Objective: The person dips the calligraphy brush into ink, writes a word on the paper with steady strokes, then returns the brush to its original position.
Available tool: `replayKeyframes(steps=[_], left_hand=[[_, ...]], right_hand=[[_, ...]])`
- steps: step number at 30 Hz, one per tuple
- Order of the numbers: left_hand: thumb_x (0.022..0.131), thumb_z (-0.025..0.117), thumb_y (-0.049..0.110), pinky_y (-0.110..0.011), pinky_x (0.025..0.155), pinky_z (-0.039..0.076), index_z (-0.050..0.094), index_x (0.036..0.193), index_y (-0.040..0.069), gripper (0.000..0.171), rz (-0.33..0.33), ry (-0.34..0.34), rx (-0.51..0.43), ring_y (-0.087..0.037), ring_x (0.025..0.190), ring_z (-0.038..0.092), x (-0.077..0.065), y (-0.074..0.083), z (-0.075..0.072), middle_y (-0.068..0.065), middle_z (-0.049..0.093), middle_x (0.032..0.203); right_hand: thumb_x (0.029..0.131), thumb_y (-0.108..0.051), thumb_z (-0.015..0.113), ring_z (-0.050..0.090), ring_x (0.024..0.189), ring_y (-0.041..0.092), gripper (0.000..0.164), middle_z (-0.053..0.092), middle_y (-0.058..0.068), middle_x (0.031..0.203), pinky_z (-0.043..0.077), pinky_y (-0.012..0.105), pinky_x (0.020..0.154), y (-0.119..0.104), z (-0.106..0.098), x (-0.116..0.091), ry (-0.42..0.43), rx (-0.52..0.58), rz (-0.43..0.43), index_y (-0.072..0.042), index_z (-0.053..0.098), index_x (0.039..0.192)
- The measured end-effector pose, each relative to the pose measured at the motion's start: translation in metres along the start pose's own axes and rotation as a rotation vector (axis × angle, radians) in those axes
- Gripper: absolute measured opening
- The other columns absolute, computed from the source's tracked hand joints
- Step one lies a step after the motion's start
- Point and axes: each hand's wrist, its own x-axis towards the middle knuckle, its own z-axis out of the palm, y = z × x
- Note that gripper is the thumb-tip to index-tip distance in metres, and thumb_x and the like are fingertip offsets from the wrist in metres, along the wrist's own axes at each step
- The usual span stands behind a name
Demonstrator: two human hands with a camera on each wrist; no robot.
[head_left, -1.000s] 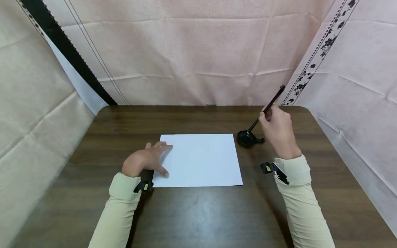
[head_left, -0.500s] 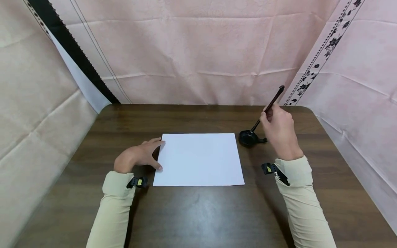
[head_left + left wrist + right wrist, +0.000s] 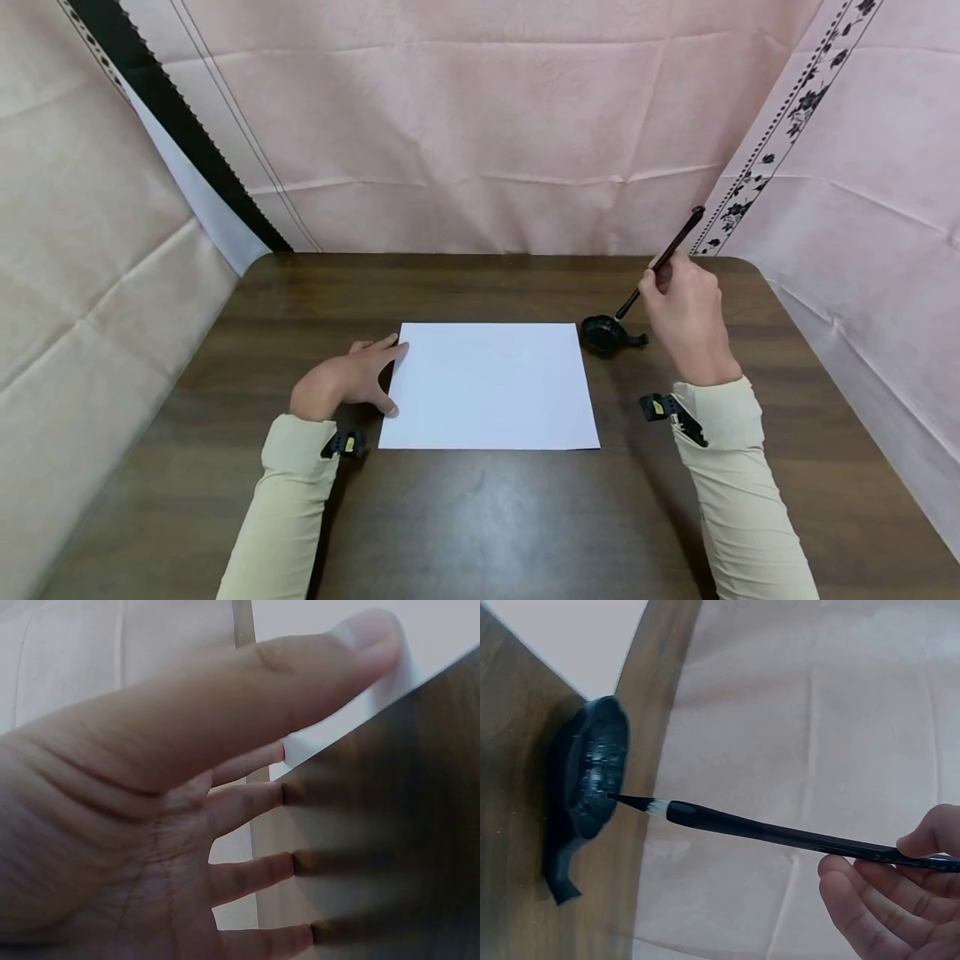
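Observation:
A white sheet of paper (image 3: 491, 387) lies flat on the table. My left hand (image 3: 351, 379) rests at its left edge, thumb and forefinger spread and touching the paper; in the left wrist view the other fingertips (image 3: 281, 864) come down on bare wood. Between the thumb and fingers of my right hand (image 3: 686, 312) is a black-handled calligraphy brush (image 3: 772, 832), slanted tip-down. Its dark, pointed bristles are white near the ferrule. The tip is at the small black ink dish (image 3: 605, 335); whether it touches the dish cannot be told. Wet-looking black ink glints inside the dish.
The dark wooden table (image 3: 480, 517) has rounded far corners. Pale patterned cloth (image 3: 480, 125) hangs behind it and at both sides. The ink dish stands just off the paper's upper right corner, its stubby handle pointing right.
My left hand first drew back from the paper, then moved right against its left edge. The paper has slid slightly right, closer to the dish. The brush has shifted slightly right.

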Motion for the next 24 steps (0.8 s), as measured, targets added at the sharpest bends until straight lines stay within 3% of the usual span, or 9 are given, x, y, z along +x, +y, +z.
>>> replayKeyframes(steps=[6, 9, 16, 19, 21, 24], left_hand=[[0.086, 0.090, 0.027, -0.074, 0.114, 0.032, 0.021, 0.170, 0.013, 0.110, -0.014, -0.006, -0.005, -0.053, 0.157, 0.005, -0.003, 0.007, 0.001, -0.018, 0.005, 0.177], [0.087, 0.089, 0.029, -0.074, 0.114, 0.031, 0.021, 0.170, 0.014, 0.109, -0.017, -0.012, -0.005, -0.053, 0.158, 0.004, -0.002, 0.010, 0.002, -0.017, 0.004, 0.177], [0.086, 0.090, 0.032, -0.076, 0.112, 0.032, 0.021, 0.170, 0.013, 0.110, -0.020, -0.009, 0.023, -0.054, 0.157, 0.006, -0.002, 0.014, 0.002, -0.019, 0.005, 0.177], [0.085, 0.091, 0.032, -0.076, 0.112, 0.033, 0.022, 0.170, 0.015, 0.111, -0.026, -0.005, 0.023, -0.054, 0.156, 0.007, -0.002, 0.014, 0.003, -0.020, 0.005, 0.177], [0.084, 0.092, 0.033, -0.076, 0.111, 0.034, 0.023, 0.170, 0.016, 0.112, -0.028, -0.004, 0.017, -0.054, 0.156, 0.007, -0.002, 0.015, 0.005, -0.020, 0.004, 0.176], [0.082, 0.093, 0.035, -0.076, 0.111, 0.035, 0.024, 0.170, 0.018, 0.113, -0.025, 0.002, 0.008, -0.054, 0.156, 0.007, -0.001, 0.017, 0.006, -0.021, 0.004, 0.176]], right_hand=[[0.106, -0.013, 0.053, 0.071, 0.089, 0.038, 0.021, 0.073, 0.024, 0.098, 0.053, 0.054, 0.078, -0.002, -0.002, 0.001, 0.010, 0.005, 0.004, 0.005, 0.063, 0.108], [0.105, -0.012, 0.054, 0.072, 0.086, 0.038, 0.021, 0.074, 0.024, 0.096, 0.052, 0.050, 0.076, -0.006, -0.005, -0.001, 0.054, 0.016, -0.020, 0.006, 0.064, 0.106], [0.103, -0.007, 0.059, 0.074, 0.083, 0.034, 0.017, 0.074, 0.022, 0.093, 0.041, 0.013, 0.075, -0.025, -0.013, -0.006, 0.197, 0.079, -0.127, 0.008, 0.066, 0.103], [0.103, -0.007, 0.060, 0.074, 0.084, 0.033, 0.017, 0.073, 0.022, 0.095, 0.038, 0.005, 0.075, -0.034, -0.014, -0.009, 0.220, 0.111, -0.145, 0.008, 0.067, 0.104], [0.103, -0.007, 0.060, 0.073, 0.082, 0.027, 0.017, 0.073, 0.022, 0.095, 0.038, 0.004, 0.075, -0.040, -0.014, -0.011, 0.232, 0.130, -0.154, 0.009, 0.067, 0.104], [0.103, -0.007, 0.062, 0.068, 0.081, 0.006, 0.016, 0.073, 0.020, 0.095, 0.042, 0.005, 0.075, -0.051, -0.012, -0.014, 0.244, 0.179, -0.170, 0.008, 0.068, 0.105]])
